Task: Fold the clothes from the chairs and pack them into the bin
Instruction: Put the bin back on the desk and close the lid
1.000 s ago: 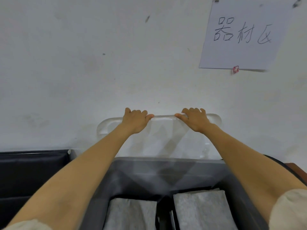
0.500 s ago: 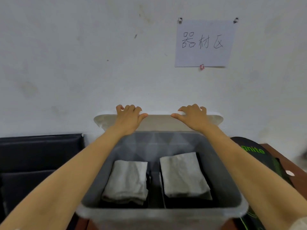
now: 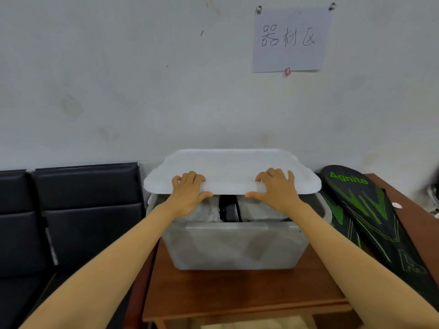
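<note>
A translucent grey bin [image 3: 234,245] stands on a brown wooden table [image 3: 237,295]. Its frosted white lid [image 3: 231,169] hangs tilted over the bin, the front edge raised above the rim. My left hand [image 3: 190,191] grips that front edge left of centre, fingers on top and thumb below. My right hand [image 3: 276,188] grips it right of centre in the same way. Through the gap under the lid I see folded pale grey clothes [image 3: 206,213] and a dark piece [image 3: 229,210] between them.
Black padded chairs [image 3: 71,210] line the wall on the left, close to the table. A black and green racket bag [image 3: 363,219] lies on the table right of the bin. A paper sign [image 3: 291,39] is pinned to the white wall.
The lid has swung forward and down from leaning upright at the wall to lying over the bin. Both hands came toward me with it. The view has pulled back.
</note>
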`<state>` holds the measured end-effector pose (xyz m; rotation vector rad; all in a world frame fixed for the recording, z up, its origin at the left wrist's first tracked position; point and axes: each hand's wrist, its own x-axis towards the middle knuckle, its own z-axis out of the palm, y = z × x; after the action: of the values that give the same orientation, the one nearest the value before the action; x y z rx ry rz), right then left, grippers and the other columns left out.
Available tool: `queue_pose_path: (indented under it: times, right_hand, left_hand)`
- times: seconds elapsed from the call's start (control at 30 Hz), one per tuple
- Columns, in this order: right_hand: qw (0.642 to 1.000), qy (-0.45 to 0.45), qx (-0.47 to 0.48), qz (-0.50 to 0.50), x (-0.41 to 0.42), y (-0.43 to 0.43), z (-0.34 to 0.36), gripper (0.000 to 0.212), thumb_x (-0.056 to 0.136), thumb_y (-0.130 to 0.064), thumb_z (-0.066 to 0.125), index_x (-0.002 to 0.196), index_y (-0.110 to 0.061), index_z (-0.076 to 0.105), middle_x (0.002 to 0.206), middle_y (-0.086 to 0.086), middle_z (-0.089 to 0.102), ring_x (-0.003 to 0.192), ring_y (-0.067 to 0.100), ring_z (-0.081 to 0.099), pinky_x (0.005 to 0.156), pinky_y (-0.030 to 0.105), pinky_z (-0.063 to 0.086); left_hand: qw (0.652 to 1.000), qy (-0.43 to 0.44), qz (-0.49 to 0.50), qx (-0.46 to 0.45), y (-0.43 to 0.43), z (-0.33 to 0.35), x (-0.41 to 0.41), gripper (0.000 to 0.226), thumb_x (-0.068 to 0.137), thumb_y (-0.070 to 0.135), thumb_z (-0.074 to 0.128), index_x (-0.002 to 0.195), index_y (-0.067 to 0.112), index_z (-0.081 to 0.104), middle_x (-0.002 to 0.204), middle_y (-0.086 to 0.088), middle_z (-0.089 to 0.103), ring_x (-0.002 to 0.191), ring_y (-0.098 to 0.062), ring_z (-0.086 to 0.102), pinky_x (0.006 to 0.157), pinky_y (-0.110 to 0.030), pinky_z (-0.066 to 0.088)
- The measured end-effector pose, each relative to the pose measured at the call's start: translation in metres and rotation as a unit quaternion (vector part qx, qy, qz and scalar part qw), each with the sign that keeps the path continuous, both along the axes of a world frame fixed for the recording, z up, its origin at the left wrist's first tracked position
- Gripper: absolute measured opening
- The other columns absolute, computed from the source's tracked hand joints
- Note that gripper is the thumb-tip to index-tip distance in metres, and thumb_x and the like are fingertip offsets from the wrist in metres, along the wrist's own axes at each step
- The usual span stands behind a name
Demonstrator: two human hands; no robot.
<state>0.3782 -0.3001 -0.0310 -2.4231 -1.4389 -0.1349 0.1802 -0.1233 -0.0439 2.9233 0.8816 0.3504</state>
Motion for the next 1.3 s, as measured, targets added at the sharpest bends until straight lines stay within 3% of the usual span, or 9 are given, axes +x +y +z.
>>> queue_pose_path:
  times: [0.2, 0.37, 0.57, 0.7, 0.83, 0.93, 1.1, 1.2, 1.3]
  right_hand:
    - [1.0, 0.011, -0.004, -0.009, -0.028, -0.023, -0.031, 0.057, 0.08, -0.065, 0.059, 0.118, -0.023, 0.053, 0.119, -0.003, 0.046, 0.123, 0.021, 0.039, 0.116, 0.05, 0.004]
    - [1.0, 0.004, 0.019, -0.023, -0.041, -0.033, -0.044, 0.058, 0.08, -0.062, 0.062, 0.122, -0.022, 0.054, 0.123, 0.0, 0.048, 0.124, 0.023, 0.04, 0.116, 0.048, 0.007]
    - [0.997, 0.038, 0.06, -0.035, -0.043, -0.045, -0.053, 0.057, 0.076, -0.061, 0.066, 0.116, -0.021, 0.059, 0.119, 0.0, 0.051, 0.119, 0.022, 0.044, 0.116, 0.048, 0.011]
    - [0.996, 0.04, 0.071, -0.039, -0.038, -0.056, -0.06, 0.076, 0.064, -0.08, 0.049, 0.111, -0.022, 0.062, 0.113, -0.001, 0.054, 0.111, 0.022, 0.049, 0.112, 0.047, 0.021]
    - [0.995, 0.024, 0.099, -0.02, -0.033, -0.061, -0.068, 0.073, 0.07, -0.075, 0.04, 0.11, -0.02, 0.066, 0.108, 0.001, 0.058, 0.104, 0.024, 0.054, 0.1, 0.036, 0.029]
    - [0.994, 0.038, 0.098, -0.039, -0.029, -0.059, -0.061, 0.067, 0.081, -0.07, 0.038, 0.116, -0.019, 0.064, 0.118, 0.002, 0.058, 0.114, 0.023, 0.05, 0.096, 0.031, 0.028]
    - [0.986, 0.05, 0.042, -0.151, 0.001, -0.055, -0.053, 0.045, 0.098, -0.049, 0.043, 0.134, -0.024, 0.051, 0.144, 0.002, 0.041, 0.142, 0.022, 0.023, 0.114, 0.053, 0.007]
    - [0.973, 0.028, 0.041, -0.223, 0.029, -0.056, -0.051, 0.047, 0.099, -0.045, 0.04, 0.14, -0.022, 0.044, 0.151, 0.004, 0.033, 0.146, 0.023, 0.012, 0.113, 0.06, 0.006]
    - [0.961, 0.08, 0.047, -0.26, 0.052, -0.058, -0.052, 0.052, 0.1, -0.045, 0.037, 0.146, -0.02, 0.034, 0.156, 0.006, 0.025, 0.147, 0.024, 0.01, 0.114, 0.056, 0.011]
  left_hand:
    - [0.999, -0.002, -0.032, -0.013, -0.021, -0.03, -0.03, 0.093, 0.07, 0.075, 0.009, 0.131, 0.014, 0.044, 0.125, -0.002, 0.043, 0.116, -0.022, 0.038, 0.095, -0.03, 0.013]
    - [0.997, -0.053, -0.031, -0.04, -0.03, -0.044, -0.037, 0.053, 0.093, 0.049, 0.051, 0.13, 0.012, 0.045, 0.123, -0.004, 0.042, 0.116, -0.022, 0.037, 0.093, -0.027, 0.015]
    - [0.996, -0.065, -0.036, -0.049, -0.041, -0.048, -0.04, 0.068, 0.088, 0.064, 0.028, 0.127, 0.013, 0.048, 0.121, -0.004, 0.043, 0.114, -0.023, 0.038, 0.09, -0.024, 0.012]
    - [0.997, -0.052, -0.043, -0.039, -0.051, -0.055, -0.034, 0.044, 0.098, 0.045, 0.043, 0.129, 0.014, 0.047, 0.124, -0.004, 0.042, 0.117, -0.023, 0.037, 0.097, -0.03, 0.018]
    - [0.996, -0.078, -0.007, -0.047, -0.06, -0.056, -0.03, 0.047, 0.096, 0.052, 0.036, 0.12, 0.013, 0.051, 0.118, -0.004, 0.046, 0.111, -0.025, 0.041, 0.097, -0.035, 0.025]
    - [0.998, -0.044, 0.04, -0.028, -0.066, -0.046, -0.017, 0.047, 0.1, 0.05, 0.031, 0.12, 0.011, 0.049, 0.12, -0.007, 0.047, 0.111, -0.027, 0.041, 0.097, -0.038, 0.028]
    - [0.998, 0.042, 0.035, -0.028, -0.072, -0.028, 0.023, 0.046, 0.103, 0.04, 0.023, 0.129, 0.011, 0.048, 0.135, -0.008, 0.044, 0.123, -0.028, 0.04, 0.104, -0.048, 0.029]
    - [0.997, 0.053, -0.02, -0.047, -0.086, -0.022, 0.057, 0.048, 0.104, 0.041, 0.022, 0.14, 0.015, 0.042, 0.147, -0.006, 0.037, 0.134, -0.026, 0.034, 0.112, -0.046, 0.019]
    - [0.994, 0.062, -0.045, -0.078, -0.097, -0.026, 0.081, 0.051, 0.104, 0.043, 0.018, 0.149, 0.02, 0.028, 0.157, -0.003, 0.022, 0.145, -0.022, 0.014, 0.116, -0.048, 0.008]
